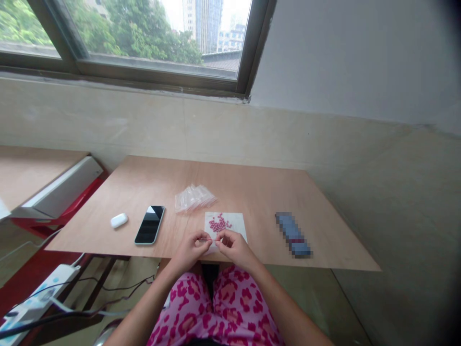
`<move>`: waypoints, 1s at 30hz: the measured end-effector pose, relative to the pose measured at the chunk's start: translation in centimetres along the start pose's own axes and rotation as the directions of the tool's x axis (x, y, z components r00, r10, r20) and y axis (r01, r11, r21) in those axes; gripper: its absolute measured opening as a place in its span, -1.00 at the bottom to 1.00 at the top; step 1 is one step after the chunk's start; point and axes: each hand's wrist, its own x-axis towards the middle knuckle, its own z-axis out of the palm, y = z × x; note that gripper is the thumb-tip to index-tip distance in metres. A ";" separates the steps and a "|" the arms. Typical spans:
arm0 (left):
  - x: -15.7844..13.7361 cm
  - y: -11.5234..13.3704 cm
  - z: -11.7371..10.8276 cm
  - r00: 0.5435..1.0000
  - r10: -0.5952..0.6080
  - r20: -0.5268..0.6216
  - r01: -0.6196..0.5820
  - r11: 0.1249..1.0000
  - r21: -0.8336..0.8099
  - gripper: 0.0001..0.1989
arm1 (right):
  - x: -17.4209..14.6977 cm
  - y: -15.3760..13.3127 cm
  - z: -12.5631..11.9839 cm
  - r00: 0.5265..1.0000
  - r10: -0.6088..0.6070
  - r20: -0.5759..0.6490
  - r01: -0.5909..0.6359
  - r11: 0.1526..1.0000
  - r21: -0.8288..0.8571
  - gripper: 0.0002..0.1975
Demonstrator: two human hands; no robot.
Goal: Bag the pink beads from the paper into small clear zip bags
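Observation:
My left hand (192, 247) and my right hand (233, 246) meet over the near edge of the table, fingertips pinched and a short gap apart. A thin, pinkish strand (213, 240), like a thread or a fine wire, stretches between the two pinches. Whether a bead sits in the right fingertips is too small to tell. Just beyond the fingers, a loose pile of small pink beads (219, 223) lies on a white sheet of paper (236, 222). The hands cover the sheet's near part.
Clear zip bags (194, 198) lie behind the paper, to the left. A phone (150, 225) and a white earbud case (119, 220) rest on the left of the wooden table (252, 185). A blurred-out blue object (293, 234) lies right. A power strip (45, 293) with cables is lower left.

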 end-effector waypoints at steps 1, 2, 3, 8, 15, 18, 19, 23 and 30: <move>0.0 -0.1 0.1 1.000 0.009 0.002 -0.009 1.000 0.000 -0.76 | 0.0 -0.1 0.0 1.000 -0.009 0.002 0.009 1.000 -0.010 -0.88; -0.1 -0.1 0.1 1.000 0.017 0.006 -0.017 1.000 0.001 -0.76 | -0.1 -0.1 0.1 1.000 -0.017 0.001 0.017 1.000 -0.019 -0.88; -0.1 -0.1 0.2 1.000 0.021 0.010 -0.021 1.000 0.001 -0.76 | -0.1 -0.2 0.1 1.000 -0.025 -0.003 0.025 0.999 -0.026 -0.89; -0.1 -0.1 0.6 1.000 0.021 0.014 -0.021 1.000 0.006 -0.75 | -0.2 0.1 0.3 0.998 -0.045 -0.040 0.043 0.997 -0.056 -0.90; 0.2 0.1 0.0 1.000 0.000 -0.027 0.000 1.000 0.019 -0.71 | 0.0 -0.5 -0.3 0.996 -0.036 -0.086 0.032 0.999 -0.044 -0.89; 0.2 0.3 -0.2 0.999 0.003 -0.037 -0.002 0.999 0.047 -0.70 | 0.0 -0.9 -0.4 0.996 -0.018 -0.087 0.016 1.000 -0.025 -0.89; 0.2 0.3 -0.2 0.999 0.009 -0.037 -0.007 0.998 0.057 -0.71 | 0.0 -1.0 -0.5 0.996 -0.015 -0.088 0.014 1.000 -0.020 -0.89; 0.4 -0.1 -0.3 0.999 0.015 -0.038 -0.013 0.998 0.057 -0.71 | 0.0 -1.0 -0.8 0.996 -0.006 -0.089 0.005 1.000 -0.009 -0.90; 0.9 -1.2 -0.7 0.998 -0.060 0.005 0.060 0.997 -0.053 -0.70 | 0.1 -0.9 -2.0 0.994 0.034 -0.105 -0.031 0.999 0.027 -0.87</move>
